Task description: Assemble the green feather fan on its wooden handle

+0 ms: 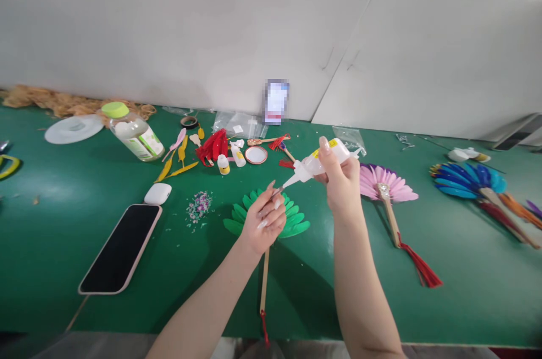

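Overhead, bare green table [186, 314] along the near edge, green feather fan [296, 224] beneath the left hand [266, 220], left fingertips pinching a small item, indistinct, right fingers [331, 160] clenched round a tilted glue bottle [324, 160], nozzle at left fingertips.

Single head-worn view, facing forward and down over forearms and green tabletop [195, 285].
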Tool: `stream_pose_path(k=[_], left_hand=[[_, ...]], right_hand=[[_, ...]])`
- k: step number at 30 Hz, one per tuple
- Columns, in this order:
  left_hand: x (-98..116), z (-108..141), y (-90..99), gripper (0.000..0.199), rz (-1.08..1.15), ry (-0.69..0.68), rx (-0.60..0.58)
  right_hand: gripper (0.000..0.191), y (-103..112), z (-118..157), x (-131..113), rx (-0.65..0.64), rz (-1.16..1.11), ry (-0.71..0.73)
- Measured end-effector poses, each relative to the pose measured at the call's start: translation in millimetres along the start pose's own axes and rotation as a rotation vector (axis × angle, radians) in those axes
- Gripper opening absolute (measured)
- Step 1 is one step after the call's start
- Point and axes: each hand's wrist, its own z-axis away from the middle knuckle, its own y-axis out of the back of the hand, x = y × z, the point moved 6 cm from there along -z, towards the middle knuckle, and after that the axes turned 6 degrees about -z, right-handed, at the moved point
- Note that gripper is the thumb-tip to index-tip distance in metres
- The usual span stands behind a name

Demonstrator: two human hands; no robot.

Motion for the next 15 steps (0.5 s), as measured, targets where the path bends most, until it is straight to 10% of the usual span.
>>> stream_pose_path(k=[10, 15], left_hand=[[0, 0, 2.9, 0.040, -0.042, 0.005, 0.025], [2, 4, -1.6, 0.040, 0.036, 0.001, 0.032]], right_hand=[[0.038, 3, 3, -7, 0.039, -0.034, 0.013], [0.041, 30, -6, -7, 0.260, -0.232, 0.055]])
